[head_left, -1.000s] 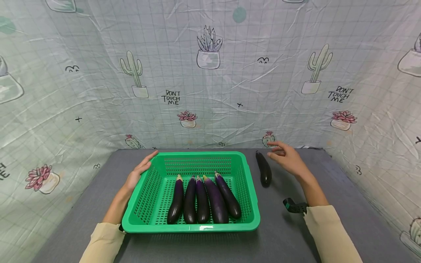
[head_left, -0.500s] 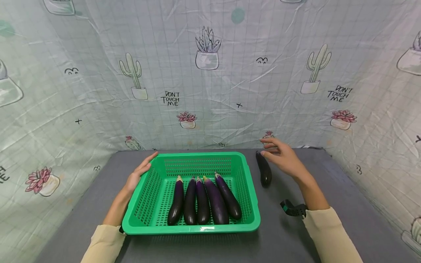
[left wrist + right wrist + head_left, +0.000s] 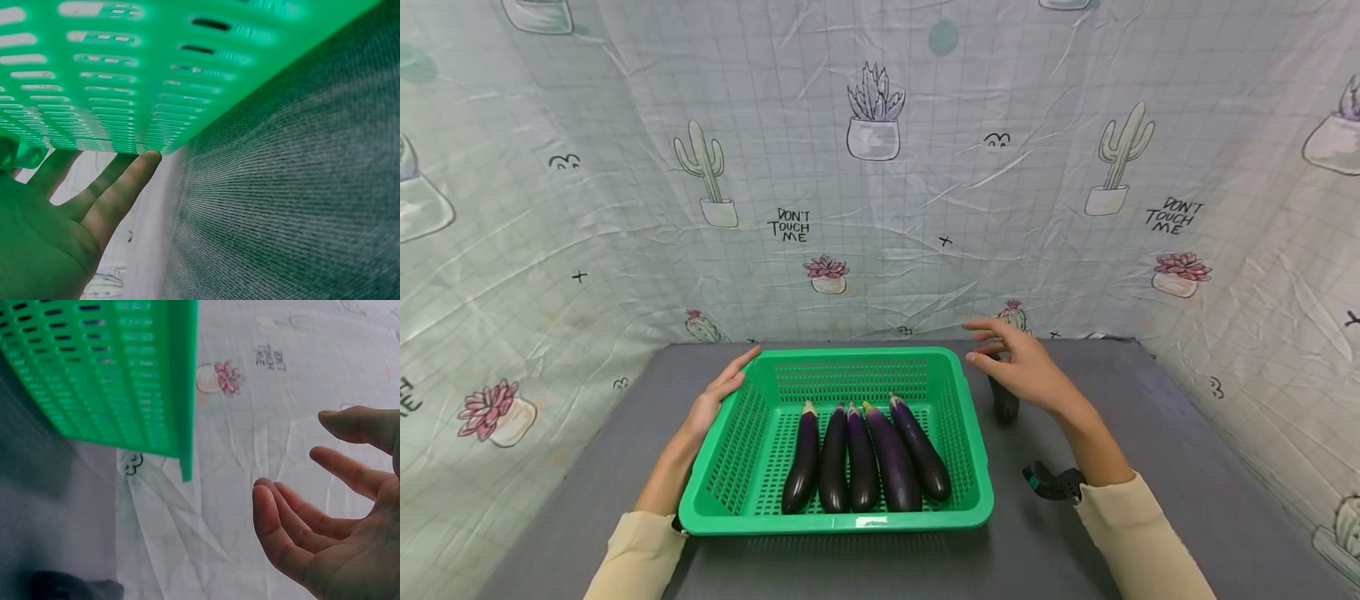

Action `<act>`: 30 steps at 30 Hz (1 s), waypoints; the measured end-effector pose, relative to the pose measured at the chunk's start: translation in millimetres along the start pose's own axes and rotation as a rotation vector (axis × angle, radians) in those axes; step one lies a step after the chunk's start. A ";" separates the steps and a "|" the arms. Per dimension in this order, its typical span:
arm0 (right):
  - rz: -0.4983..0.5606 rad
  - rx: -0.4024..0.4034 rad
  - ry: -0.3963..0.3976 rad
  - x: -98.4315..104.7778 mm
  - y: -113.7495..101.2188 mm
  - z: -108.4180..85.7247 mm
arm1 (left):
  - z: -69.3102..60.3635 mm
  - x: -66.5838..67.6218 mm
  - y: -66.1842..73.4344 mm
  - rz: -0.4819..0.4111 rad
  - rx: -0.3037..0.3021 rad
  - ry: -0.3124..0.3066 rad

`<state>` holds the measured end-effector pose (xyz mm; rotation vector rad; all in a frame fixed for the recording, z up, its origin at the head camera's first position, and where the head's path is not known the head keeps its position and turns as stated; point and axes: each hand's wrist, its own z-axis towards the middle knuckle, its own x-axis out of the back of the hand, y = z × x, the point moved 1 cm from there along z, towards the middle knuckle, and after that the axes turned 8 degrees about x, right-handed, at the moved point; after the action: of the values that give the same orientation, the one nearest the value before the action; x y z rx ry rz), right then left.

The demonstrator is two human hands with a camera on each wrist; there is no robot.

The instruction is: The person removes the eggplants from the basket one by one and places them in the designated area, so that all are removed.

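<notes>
A green plastic basket (image 3: 835, 522) stands on the grey table, with several dark purple eggplants (image 3: 891, 457) side by side inside it. Straight fingers of my left hand (image 3: 709, 402) lie along the basket's left side; the left wrist view shows this hand (image 3: 69, 225) against the outer slotted wall. My right hand (image 3: 1022, 367) hovers beyond the right rim, fingers spread and slightly bent, holding nothing. Below it a single eggplant (image 3: 1005, 407) lies on the table, its stem end hidden by the hand. In the right wrist view a gap separates the right hand (image 3: 331, 519) from the basket (image 3: 125, 381).
A wrinkled sheet (image 3: 925, 192) printed with cacti and succulents hangs behind the table (image 3: 1112, 400) and along both sides. A black strap device (image 3: 1054, 482) juts from the right wrist. At the lower left of the right wrist view sits a dark blurred shape (image 3: 69, 587).
My right hand has moved left, from beside the lone eggplant to above its stem end, nearer the basket's rim. The left hand, basket and eggplants have stayed where they were.
</notes>
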<state>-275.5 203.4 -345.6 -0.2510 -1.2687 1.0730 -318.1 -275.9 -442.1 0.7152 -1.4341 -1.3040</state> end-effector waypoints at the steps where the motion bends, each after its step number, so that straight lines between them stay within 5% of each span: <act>1: 0.003 0.009 -0.003 -1.0 -2.3 1.5 | -0.1 -0.2 0.0 -0.003 0.000 -0.004; 9: -0.006 0.056 -0.046 -7.0 -26.0 17.9 | -0.4 -1.1 -1.5 -0.067 0.024 -0.030; 22: -0.015 0.117 -0.173 -30.5 -67.9 53.2 | -3.3 -1.2 0.2 -0.027 0.001 0.000; 30: 0.066 0.091 -0.266 -55.9 -81.0 74.6 | -2.1 0.2 -0.7 -0.008 -0.006 0.004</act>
<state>-293.3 89.7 -300.7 -0.0828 -1.4508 1.2485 -316.3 -276.9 -443.0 0.7193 -1.4250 -1.3123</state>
